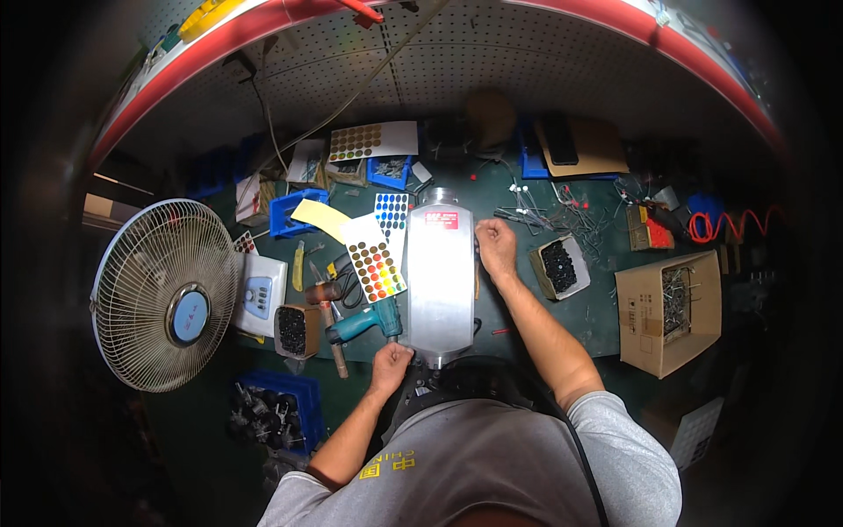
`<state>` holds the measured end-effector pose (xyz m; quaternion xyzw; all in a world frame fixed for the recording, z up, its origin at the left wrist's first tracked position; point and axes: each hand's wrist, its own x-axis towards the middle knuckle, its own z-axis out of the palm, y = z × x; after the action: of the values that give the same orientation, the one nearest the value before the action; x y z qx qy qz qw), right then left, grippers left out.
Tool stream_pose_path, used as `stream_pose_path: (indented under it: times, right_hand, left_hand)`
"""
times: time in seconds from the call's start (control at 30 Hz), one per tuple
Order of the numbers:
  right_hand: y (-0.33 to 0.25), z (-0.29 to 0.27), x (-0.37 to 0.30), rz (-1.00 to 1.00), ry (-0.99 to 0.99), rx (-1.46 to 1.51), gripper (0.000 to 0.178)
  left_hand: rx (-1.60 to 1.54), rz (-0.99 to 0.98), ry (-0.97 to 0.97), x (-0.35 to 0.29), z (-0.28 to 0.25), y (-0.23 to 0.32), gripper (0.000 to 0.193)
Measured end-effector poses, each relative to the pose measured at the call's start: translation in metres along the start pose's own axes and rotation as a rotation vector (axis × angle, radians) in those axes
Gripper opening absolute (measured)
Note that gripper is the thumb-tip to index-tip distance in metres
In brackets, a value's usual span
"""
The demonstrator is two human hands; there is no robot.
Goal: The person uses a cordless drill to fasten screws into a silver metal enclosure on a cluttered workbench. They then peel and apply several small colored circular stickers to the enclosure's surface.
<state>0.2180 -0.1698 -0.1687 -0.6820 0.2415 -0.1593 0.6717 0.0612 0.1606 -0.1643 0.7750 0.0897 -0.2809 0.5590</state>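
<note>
A silver metal housing [442,281] with rounded sides lies lengthwise before me, with a short round neck at each end and a red label near its far end. At its near left corner, my left hand [389,364] is closed, fingertips pinched together beside the housing; anything between them is too small to tell. My right hand [497,248] is closed at the housing's far right edge, its fingers curled, and what they hold, if anything, is hidden. A teal power screwdriver [362,324] lies just left of the housing, its tip close to my left hand.
Sticker sheets [375,262], a hammer [330,312] and a box of black parts [297,332] lie left, beside a large fan [184,303]. At right are another box of black parts [560,267], loose wires [549,215] and a carton of metal pieces [669,307]. Blue bins [297,211] stand farther back.
</note>
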Motion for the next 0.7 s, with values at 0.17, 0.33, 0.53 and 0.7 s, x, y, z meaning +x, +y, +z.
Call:
stream_pose_path:
  times: [0.17,0.33,0.53,0.7]
  right_hand:
    - [0.003,-0.002,0.002,0.001,-0.028,-0.008,0.018]
    - [-0.019,0.016,0.041,-0.193,-0.138,0.056,0.040]
    - [-0.037,0.034,0.085,-0.032,-0.443,-0.088,0.033]
    - [-0.057,0.033,0.103,-0.133,-0.532,-0.324,0.027]
  left_hand:
    - [0.006,0.019,-0.041,0.002,-0.001,0.011,0.010]
    - [-0.093,-0.230,-0.322,-0.006,0.002,0.039,0.035]
    - [-0.519,-0.390,-0.337,-0.009,0.047,0.003,0.051]
    - [-0.694,-0.305,-0.278,-0.020,0.058,0.004,0.057]
